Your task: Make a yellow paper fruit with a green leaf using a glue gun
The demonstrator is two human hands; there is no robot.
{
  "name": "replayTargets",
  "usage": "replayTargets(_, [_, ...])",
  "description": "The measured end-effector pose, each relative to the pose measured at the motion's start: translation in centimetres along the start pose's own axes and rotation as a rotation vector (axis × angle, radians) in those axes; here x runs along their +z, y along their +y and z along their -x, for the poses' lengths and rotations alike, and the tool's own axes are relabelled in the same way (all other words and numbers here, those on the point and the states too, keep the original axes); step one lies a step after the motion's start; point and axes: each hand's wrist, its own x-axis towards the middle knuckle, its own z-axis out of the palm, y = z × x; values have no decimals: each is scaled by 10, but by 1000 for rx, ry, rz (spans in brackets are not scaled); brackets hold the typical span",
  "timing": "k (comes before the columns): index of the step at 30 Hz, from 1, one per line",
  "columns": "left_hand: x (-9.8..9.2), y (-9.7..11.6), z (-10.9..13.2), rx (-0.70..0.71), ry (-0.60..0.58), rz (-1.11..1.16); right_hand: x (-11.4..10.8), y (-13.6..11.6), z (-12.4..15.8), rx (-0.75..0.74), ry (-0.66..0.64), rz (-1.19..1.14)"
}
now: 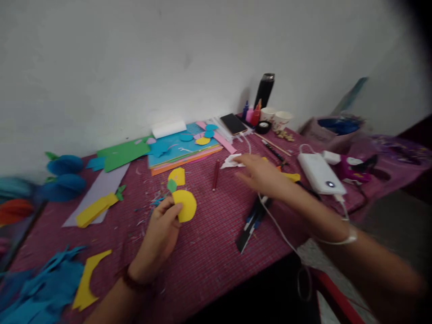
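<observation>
My left hand (158,236) pinches a round yellow paper cutout (185,205) that has a small green leaf piece (172,185) at its top, just above the purple checked tablecloth (209,252). A second yellow cutout (177,176) lies beyond it. My right hand (261,173) is stretched out and blurred with its fingers apart, hovering over the table near a white scrap of paper (232,161) and a red pencil (216,174). It holds nothing.
Stacked coloured paper sheets (182,150) lie by the wall with a phone (233,123), glue bottles (253,113), cups (276,118) and a black flask (265,89). A white power bank (319,173) with its cable sits at right. Blue and yellow paper scraps (43,288) lie at left.
</observation>
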Motion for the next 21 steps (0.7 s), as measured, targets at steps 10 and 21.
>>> replayTargets(10, [-9, 1, 1, -63, 28, -15, -16, 66, 45, 237, -198, 339])
replayTargets(21, [-6, 1, 8, 209, 55, -170, -40, 3, 47, 362, 332, -429])
